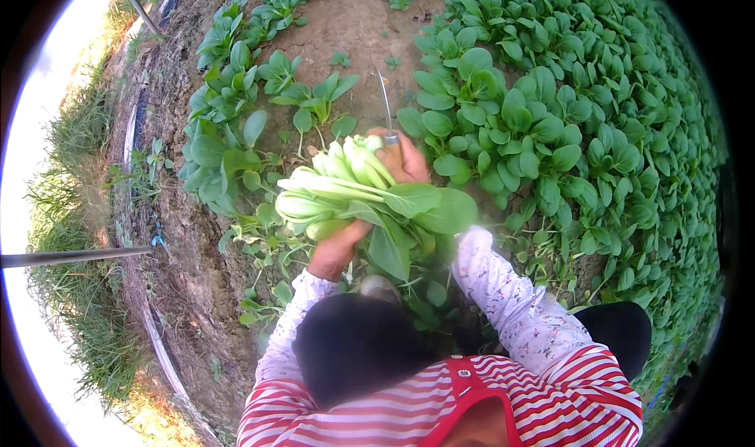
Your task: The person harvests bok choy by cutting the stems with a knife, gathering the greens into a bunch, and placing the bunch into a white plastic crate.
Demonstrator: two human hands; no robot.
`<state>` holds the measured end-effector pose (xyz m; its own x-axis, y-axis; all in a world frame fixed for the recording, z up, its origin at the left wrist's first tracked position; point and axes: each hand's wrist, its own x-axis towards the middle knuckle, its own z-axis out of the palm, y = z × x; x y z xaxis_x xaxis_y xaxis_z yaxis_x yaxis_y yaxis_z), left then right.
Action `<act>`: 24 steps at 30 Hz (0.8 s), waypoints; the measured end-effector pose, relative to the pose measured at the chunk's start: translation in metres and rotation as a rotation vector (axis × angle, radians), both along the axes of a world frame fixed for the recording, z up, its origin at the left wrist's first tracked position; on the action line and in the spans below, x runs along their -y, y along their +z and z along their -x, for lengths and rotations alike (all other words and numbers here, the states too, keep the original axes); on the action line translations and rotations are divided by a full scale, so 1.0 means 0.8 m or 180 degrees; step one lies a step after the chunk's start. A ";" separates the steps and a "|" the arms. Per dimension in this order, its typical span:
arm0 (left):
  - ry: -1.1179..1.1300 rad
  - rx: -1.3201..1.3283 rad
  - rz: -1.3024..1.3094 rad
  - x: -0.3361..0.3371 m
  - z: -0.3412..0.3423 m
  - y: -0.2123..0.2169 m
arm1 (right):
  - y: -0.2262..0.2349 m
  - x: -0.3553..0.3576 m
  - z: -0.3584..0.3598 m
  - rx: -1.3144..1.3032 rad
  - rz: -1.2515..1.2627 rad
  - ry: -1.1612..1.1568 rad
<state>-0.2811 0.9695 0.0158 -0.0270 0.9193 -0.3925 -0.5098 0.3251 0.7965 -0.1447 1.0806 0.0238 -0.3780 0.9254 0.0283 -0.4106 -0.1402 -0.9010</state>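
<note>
A thick bunch of cut bok choy point(334, 189) is held up in front of me, its pale green stem ends facing away and its dark leaves hanging toward my right arm. My left hand point(338, 249) is closed around the near left side of the bunch, with part of the fingers hidden beneath it. At the far right side, my right hand point(410, 162) grips the handle of a small sickle point(385, 101) and rests against the stems. The thin, slightly curved blade points away from me, clear of the bunch.
Dense bok choy plants point(550, 132) fill the right side. A narrower row point(228, 144) grows on the left, with brown soil point(338, 30) between them. Farther left run a plastic edging strip point(161, 349), grass point(75, 187) and a thin pole point(79, 256).
</note>
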 end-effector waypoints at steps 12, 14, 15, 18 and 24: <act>-0.2949 -0.5605 -0.1934 -0.091 0.188 0.077 | -0.093 -0.128 0.054 0.3583 -0.0041 0.0528; -0.3651 -0.6280 -0.2323 -0.103 0.197 0.051 | -0.099 -0.137 0.086 0.3420 -0.0311 0.0514; -0.3699 -0.6528 -0.2587 -0.113 0.192 0.039 | -0.101 -0.139 0.092 0.3388 -0.0376 0.0601; -0.3930 -0.7035 -0.2882 -0.142 0.179 0.015 | -0.107 -0.123 0.102 0.3468 -0.0800 0.0968; -0.4146 -0.6699 -0.1344 -0.180 0.217 -0.007 | -0.090 -0.086 0.102 0.3254 -0.0409 0.1121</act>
<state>-0.4551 1.1135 0.0105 0.4039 0.7739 -0.4878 0.8361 -0.5286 -0.1465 -0.2260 1.1491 -0.0483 -0.5212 0.7731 -0.3615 0.5863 0.0165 -0.8099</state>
